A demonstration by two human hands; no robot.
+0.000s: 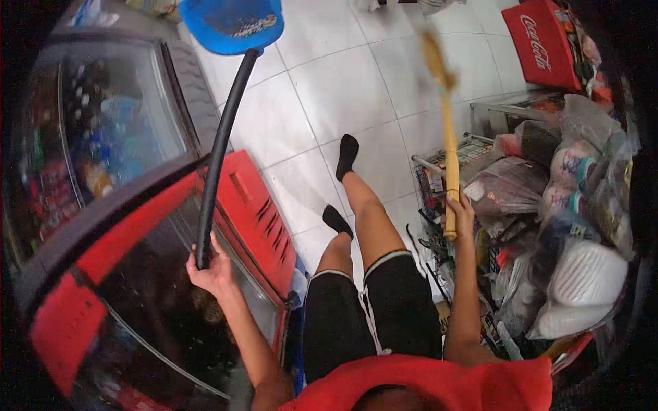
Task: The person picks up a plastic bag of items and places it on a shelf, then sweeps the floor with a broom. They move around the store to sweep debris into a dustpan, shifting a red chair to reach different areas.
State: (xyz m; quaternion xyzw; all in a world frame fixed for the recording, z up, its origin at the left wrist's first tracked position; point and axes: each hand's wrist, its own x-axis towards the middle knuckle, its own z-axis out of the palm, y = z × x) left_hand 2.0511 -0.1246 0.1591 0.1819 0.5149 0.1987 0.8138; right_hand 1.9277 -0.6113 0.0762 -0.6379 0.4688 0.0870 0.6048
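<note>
My left hand (pixel 214 272) is wrapped round the lower end of the long black handle of a blue dustpan (pixel 199 27). The pan is held out ahead at the upper left, with some small debris (pixel 255 26) in it. In my right hand (pixel 463 216) is the pale yellow, bamboo-like handle of a broom (pixel 450 147), gripped near its end. The broom points away from me, and its far part is blurred, so its bristles cannot be made out clearly.
White floor tiles (pixel 343 75) lie ahead of my feet. On the left stands a red-framed cooler (pixel 257 219) with glass. A rack to the right carries plastic bags (pixel 510 185) and white foam containers (pixel 589 274). Farther back is a red Coca-Cola box (pixel 541 48).
</note>
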